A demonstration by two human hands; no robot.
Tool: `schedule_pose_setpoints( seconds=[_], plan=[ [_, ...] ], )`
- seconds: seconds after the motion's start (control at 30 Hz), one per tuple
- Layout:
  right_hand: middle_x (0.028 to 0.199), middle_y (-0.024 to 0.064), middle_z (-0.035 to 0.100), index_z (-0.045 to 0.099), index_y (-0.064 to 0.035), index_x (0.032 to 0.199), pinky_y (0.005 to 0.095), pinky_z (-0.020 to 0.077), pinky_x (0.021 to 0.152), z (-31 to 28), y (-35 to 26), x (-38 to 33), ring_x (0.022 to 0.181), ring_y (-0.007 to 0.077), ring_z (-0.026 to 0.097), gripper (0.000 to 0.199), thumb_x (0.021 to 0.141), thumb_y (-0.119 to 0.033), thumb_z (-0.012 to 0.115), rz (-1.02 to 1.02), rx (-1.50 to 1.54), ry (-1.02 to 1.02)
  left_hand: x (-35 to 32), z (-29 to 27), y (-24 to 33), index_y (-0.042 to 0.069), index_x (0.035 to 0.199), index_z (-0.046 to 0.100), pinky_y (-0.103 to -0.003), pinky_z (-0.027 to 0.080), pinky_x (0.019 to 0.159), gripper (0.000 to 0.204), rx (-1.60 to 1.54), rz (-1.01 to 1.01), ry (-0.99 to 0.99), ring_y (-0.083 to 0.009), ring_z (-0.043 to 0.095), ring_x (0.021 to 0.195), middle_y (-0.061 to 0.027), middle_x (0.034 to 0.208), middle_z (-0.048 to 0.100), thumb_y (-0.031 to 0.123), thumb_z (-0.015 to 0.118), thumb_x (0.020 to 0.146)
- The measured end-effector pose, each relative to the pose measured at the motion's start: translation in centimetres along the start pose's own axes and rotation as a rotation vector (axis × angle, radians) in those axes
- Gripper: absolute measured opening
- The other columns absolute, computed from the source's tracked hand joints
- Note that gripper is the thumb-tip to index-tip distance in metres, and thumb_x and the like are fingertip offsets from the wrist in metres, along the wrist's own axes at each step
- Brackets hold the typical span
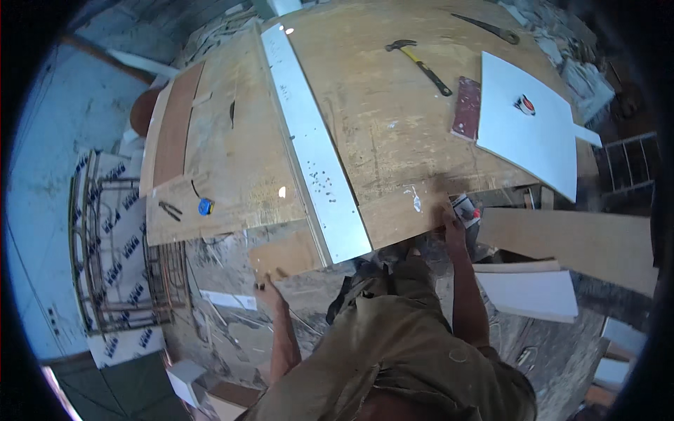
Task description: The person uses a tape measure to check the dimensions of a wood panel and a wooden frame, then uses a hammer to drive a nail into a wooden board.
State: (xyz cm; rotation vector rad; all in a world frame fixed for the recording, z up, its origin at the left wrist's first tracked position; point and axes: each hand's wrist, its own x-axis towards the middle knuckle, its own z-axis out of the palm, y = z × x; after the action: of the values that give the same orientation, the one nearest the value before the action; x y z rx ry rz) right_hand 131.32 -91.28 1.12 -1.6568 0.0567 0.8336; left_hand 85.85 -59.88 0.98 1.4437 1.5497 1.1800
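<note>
A narrow plywood board (pixel 284 254) runs crosswise at the near edge of the worktable, its middle under a long white metal-looking strip (pixel 309 151). My left hand (pixel 270 291) closes on the board's near left corner, the thumb over its face. At the other end, my right hand (pixel 451 214) grips the board's right edge; its fingers are partly blurred. Small dark bits lie scattered on the white strip, which stretches away toward the far side. A small box with a red part (pixel 466 208) shows just beside my right hand.
On the wooden worktable (pixel 393 133) lie a claw hammer (pixel 421 67), a handsaw (pixel 491 29), a white panel (pixel 526 126) with a red-and-black item, pliers (pixel 170 210) and a blue tape measure (pixel 205 206). Metal frames (pixel 105 252) stand left; boards (pixel 569 242) lie right.
</note>
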Motion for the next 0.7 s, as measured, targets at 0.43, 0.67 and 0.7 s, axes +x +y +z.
schedule_pose_setpoints(
  seconds=[0.43, 0.67, 0.7],
  plan=[
    [0.084, -0.0022, 0.059, 0.065, -0.0082, 0.118, 0.0271, 0.0459, 0.061, -8.2, 15.0, -8.8, 0.072, 0.0091, 0.054, 0.028, 0.096, -0.026, 0.061, 0.05, 0.278, 0.099, -3.3, 0.0, -2.8, 0.011, 0.117, 0.058, -0.041, 0.046, 0.098, 0.032, -0.874, -0.731, -0.196, -0.0244, 0.06, 0.11, -0.0055, 0.113, 0.065, 0.03, 0.045, 0.094],
    [0.077, 0.0019, 0.058, 0.064, -0.0093, 0.099, 0.0391, 0.0436, 0.058, -5.6, 9.7, -2.3, 0.066, 0.0178, 0.053, 0.036, 0.092, -0.044, 0.063, -0.11, 0.368, 0.259, -2.1, 2.9, -2.6, 0.007, 0.118, 0.055, -0.041, 0.042, 0.101, 0.034, -0.94, -0.739, -0.166, -0.026, 0.055, 0.114, -0.009, 0.119, 0.059, 0.029, 0.049, 0.093],
    [0.083, 0.0059, 0.063, 0.065, -0.0077, 0.108, 0.0396, 0.0466, 0.062, -12.8, 14.0, 3.2, 0.07, 0.0201, 0.057, 0.044, 0.092, -0.049, 0.06, -0.438, -0.231, 0.297, -1.7, 8.4, 0.2, 0.01, 0.115, 0.057, -0.039, 0.042, 0.099, 0.031, -0.957, -0.827, -0.261, -0.0231, 0.056, 0.112, -0.0063, 0.116, 0.061, 0.031, 0.051, 0.093]
  ],
)
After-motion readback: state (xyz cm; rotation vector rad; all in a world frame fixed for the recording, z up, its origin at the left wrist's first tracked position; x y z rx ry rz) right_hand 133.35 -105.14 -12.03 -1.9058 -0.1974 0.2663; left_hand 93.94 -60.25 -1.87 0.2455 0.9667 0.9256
